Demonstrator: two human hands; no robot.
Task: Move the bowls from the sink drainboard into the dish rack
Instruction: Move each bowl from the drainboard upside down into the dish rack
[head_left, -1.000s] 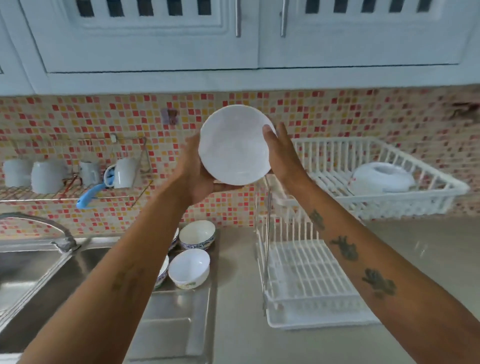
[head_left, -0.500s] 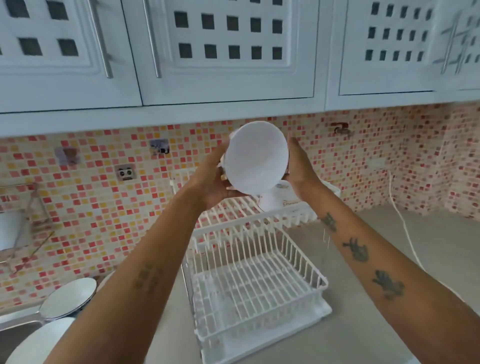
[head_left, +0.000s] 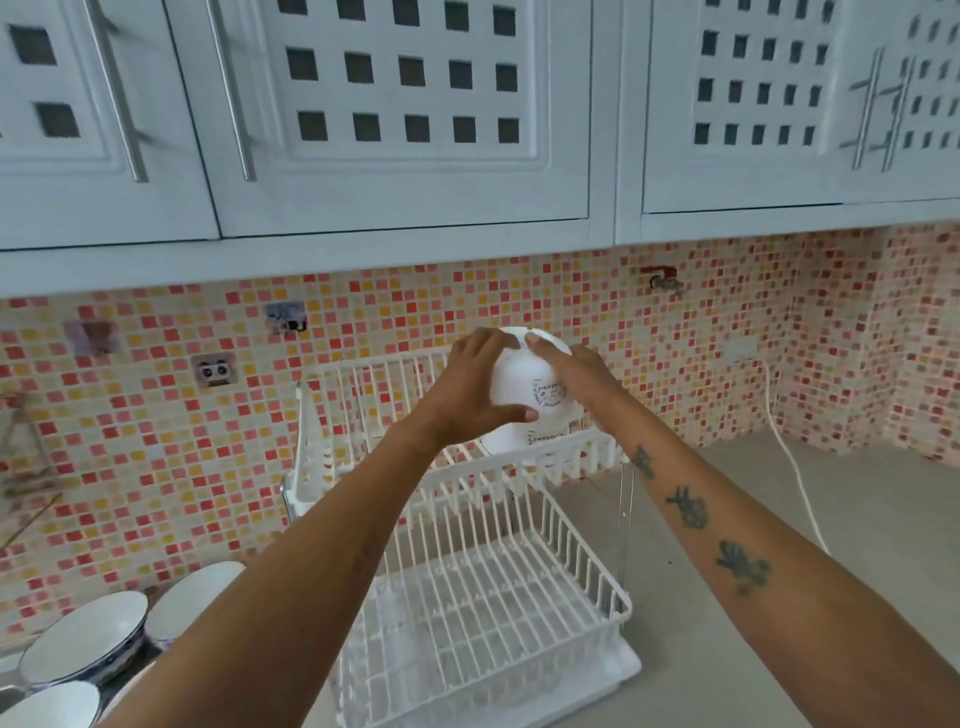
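hands: both raised over the upper tier of the rack, one on each side of a white bowl
left hand: wrapped on the bowl's left side, fingers over its top edge, thumb pressed on its near face
right hand: clasping the bowl's right side, fingers laid across the top, palm against the wall
bowl: held between the two hands, turned so its outside faces the camera; printed dark lettering shows on that face, too small to read
bowl position: over the upper tier, its lower edge at or just above the front rail; i cannot tell whether it touches the wires
rack: white wire, two tiers, standing on the counter against the tiled wall
lower tier: bare wire grid over a white drip tray
other bowls: three at the lower left, well apart from the rack; a blue-rimmed one in front, a white one behind it, a third cut by the bottom edge
forearms: both stretch from the bottom edge toward the rack; the right one carries dark tattoos
cabinets: pale doors with square cut-outs and metal bar handles, above the tiles
cord: white, running down the wall and along the counter to the right of the rack
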